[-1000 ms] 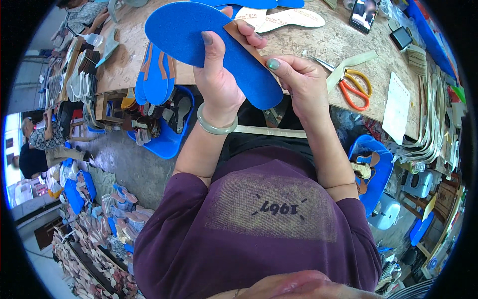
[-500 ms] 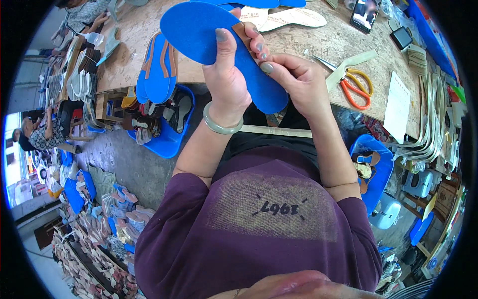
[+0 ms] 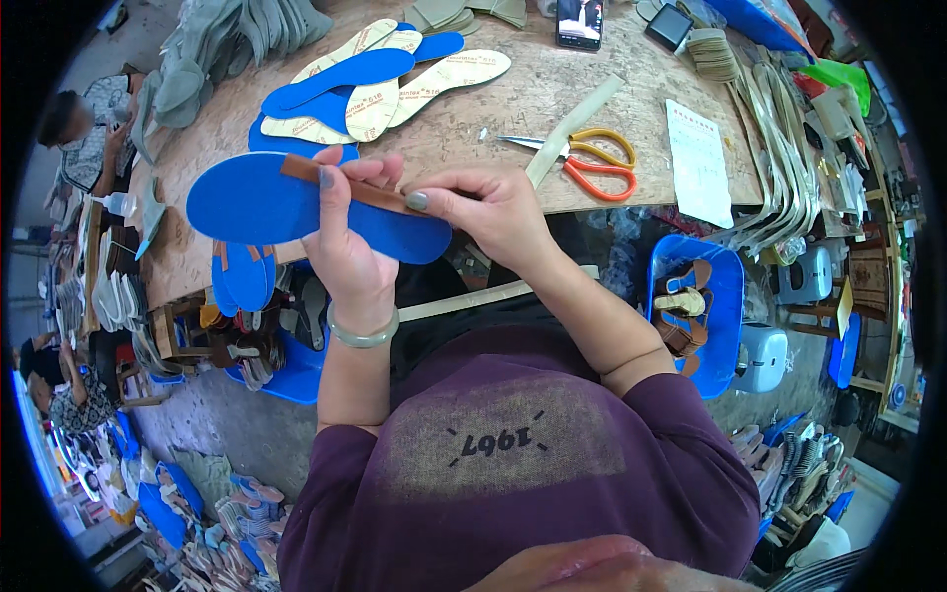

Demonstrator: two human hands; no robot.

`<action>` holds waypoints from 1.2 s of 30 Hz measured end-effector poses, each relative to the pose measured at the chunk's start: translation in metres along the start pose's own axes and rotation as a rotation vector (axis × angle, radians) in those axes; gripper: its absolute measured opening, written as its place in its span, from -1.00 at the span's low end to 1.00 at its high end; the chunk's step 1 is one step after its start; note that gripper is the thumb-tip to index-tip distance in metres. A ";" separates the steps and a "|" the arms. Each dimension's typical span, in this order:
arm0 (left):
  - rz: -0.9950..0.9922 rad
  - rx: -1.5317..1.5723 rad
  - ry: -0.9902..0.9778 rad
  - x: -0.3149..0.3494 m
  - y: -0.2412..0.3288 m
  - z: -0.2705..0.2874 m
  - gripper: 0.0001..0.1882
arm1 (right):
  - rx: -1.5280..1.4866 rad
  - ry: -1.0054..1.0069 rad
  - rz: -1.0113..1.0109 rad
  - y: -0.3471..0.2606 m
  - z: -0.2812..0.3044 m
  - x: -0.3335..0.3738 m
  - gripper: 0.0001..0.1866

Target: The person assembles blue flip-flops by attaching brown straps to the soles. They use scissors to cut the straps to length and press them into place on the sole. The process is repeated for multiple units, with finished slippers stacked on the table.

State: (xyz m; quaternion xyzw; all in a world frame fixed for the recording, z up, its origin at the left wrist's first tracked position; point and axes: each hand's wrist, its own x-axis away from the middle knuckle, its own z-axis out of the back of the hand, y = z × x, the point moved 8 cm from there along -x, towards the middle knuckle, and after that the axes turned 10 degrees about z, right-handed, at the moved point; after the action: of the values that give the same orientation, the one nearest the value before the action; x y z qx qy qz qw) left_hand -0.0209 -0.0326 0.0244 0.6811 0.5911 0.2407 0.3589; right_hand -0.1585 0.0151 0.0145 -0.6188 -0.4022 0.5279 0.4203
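From afar I find the held insole [image 3: 252,202] at the near edge of the table [image 3: 459,123], piled insoles [image 3: 345,77] behind it, scissors [image 3: 569,161] to their right, then paper [image 3: 698,163], a phone [image 3: 579,22] behind the scissors, sandals [image 3: 681,304] in the right-hand tub [image 3: 725,316].

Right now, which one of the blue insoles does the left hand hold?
The raised insole, whose brown strip the right hand also touches; the other blue ones lie on the table or overhang its edge.
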 end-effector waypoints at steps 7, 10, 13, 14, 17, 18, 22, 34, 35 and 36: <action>-0.034 0.074 -0.056 0.013 0.014 -0.005 -0.68 | -0.052 0.011 -0.031 -0.006 -0.001 0.018 -0.83; -0.028 0.095 -0.113 0.015 0.020 -0.011 -0.68 | -0.046 0.005 -0.056 -0.009 0.000 0.021 -0.82; -0.063 0.077 -0.155 0.019 0.033 -0.021 -0.69 | -0.062 -0.007 0.030 -0.018 -0.004 0.020 -0.82; -0.049 0.092 -0.170 0.021 0.034 -0.023 -0.69 | -0.055 -0.025 0.033 -0.019 -0.005 0.020 -0.82; -0.020 0.098 -0.217 0.025 0.037 -0.027 -0.68 | 0.052 -0.091 0.132 -0.034 -0.009 0.019 -0.84; -0.019 0.072 -0.235 0.027 0.038 -0.027 -0.68 | 0.145 -0.122 0.226 -0.043 -0.011 0.020 -0.84; -0.042 0.121 -0.200 0.025 0.039 -0.016 -0.61 | 0.340 -0.194 0.453 -0.068 -0.023 0.020 -0.87; -0.930 -1.830 -0.514 0.032 0.065 -0.114 -0.81 | 0.914 -0.402 0.830 -0.103 -0.022 -0.015 -0.86; -0.705 -1.789 -0.639 0.015 0.052 -0.098 -0.79 | 0.911 -0.361 0.847 -0.106 -0.023 -0.018 -0.87; -0.473 -1.728 -0.746 0.001 0.043 -0.084 -0.78 | 0.901 -0.324 0.860 -0.104 -0.024 -0.024 -0.88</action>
State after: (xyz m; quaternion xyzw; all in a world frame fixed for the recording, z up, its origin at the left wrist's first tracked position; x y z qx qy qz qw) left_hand -0.0571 -0.0164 0.1101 0.0784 0.1803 0.2822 0.9390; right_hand -0.1435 0.0237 0.1224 -0.3999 0.0846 0.8533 0.3237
